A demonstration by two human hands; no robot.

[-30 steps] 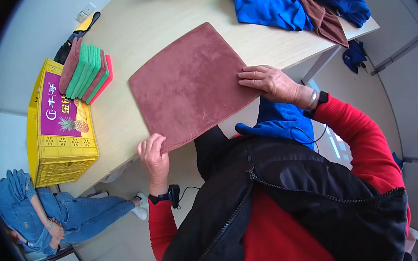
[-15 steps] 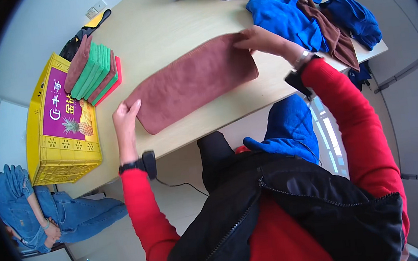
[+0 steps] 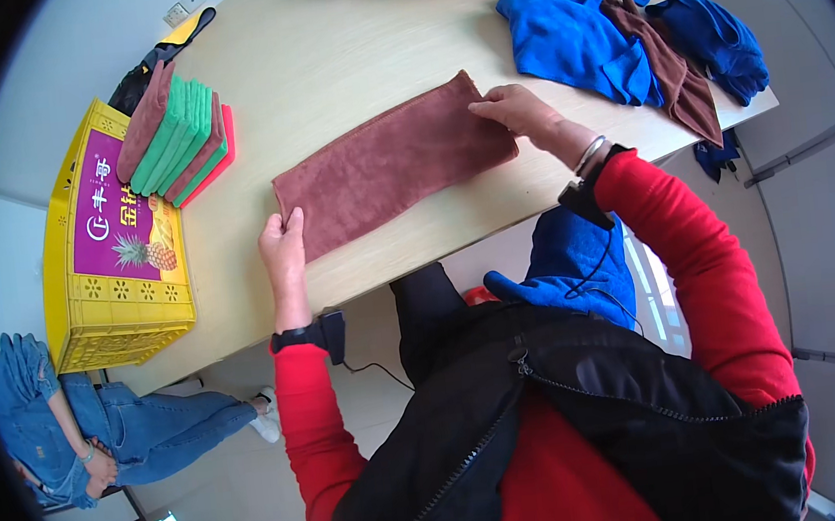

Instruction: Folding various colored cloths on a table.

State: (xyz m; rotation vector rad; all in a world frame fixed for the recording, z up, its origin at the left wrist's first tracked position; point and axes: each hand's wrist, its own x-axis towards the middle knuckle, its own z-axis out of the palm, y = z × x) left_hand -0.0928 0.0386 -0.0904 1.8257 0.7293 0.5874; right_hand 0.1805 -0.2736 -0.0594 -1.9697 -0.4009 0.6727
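Wood table (image 3: 338, 57) w/ folded brown cloth (image 3: 393, 162), both hands (image 3: 286, 248) on ends.

Table layout, folded cloth at centre

Folded cloth (image 3: 393, 162) lies on table (image 3: 318, 59); left hand (image 3: 284, 251) at its left end, right hand (image 3: 514, 111) at its right end. Cloth stack (image 3: 174, 133) far left, in crate (image 3: 119, 289). Loose cloths (image 3: 607, 31) heaped behind right.

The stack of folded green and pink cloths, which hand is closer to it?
Left. The left hand grips the brown cloth's near end, just right of the stack of folded cloths; the right hand presses the cloth's far end, farther away.
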